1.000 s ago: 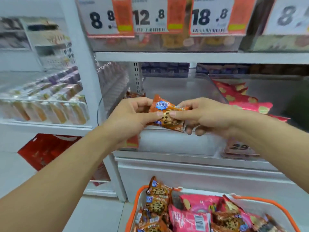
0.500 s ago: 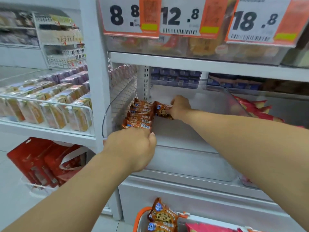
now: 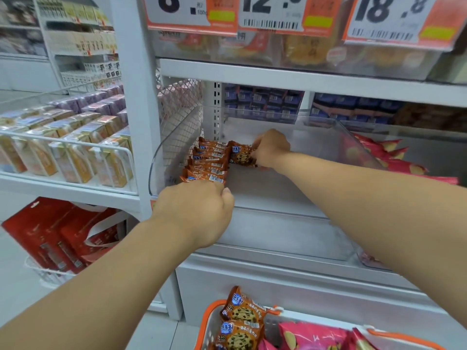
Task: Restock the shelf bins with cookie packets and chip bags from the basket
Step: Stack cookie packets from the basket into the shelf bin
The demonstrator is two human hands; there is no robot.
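My right hand [image 3: 271, 147] pinches a cookie packet [image 3: 240, 154] deep in the clear shelf bin [image 3: 290, 198], beside the standing row of packets [image 3: 207, 164] — my left hand [image 3: 199, 210], fingers curled, steadies that row's front; its grip is hidden. Basket [image 3: 209, 322] below holds more.

Glossy foil cookie packets [image 3: 207, 162] in clear plastic bin [image 3: 316, 223].

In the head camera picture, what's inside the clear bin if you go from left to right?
Row of cookie packets → single cookie packet → right hand holding it → bare bin floor → bin's clear right wall.
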